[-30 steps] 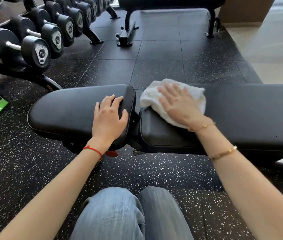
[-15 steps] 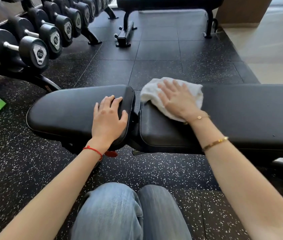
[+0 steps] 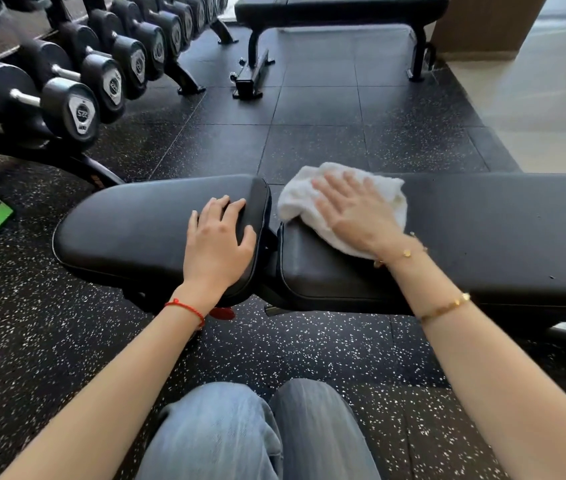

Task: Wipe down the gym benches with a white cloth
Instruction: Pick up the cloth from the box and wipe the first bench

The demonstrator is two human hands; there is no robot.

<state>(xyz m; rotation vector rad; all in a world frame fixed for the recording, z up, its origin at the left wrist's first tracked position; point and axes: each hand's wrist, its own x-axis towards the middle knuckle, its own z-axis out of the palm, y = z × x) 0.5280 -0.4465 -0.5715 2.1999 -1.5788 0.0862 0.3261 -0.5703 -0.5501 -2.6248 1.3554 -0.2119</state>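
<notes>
White cloth point(image 3: 300, 199) bunched under my right hand point(image 3: 356, 213), fingers flat, spread, pressing it onto long bench pad point(image 3: 499, 230) near seat gap. Left hand point(image 3: 217, 244) rests loosely on seat pad point(image 3: 136, 223), bracing. Best: even pressure, overlapping strokes away toward unwiped stretch right of palm, cloth kept flat.
</notes>
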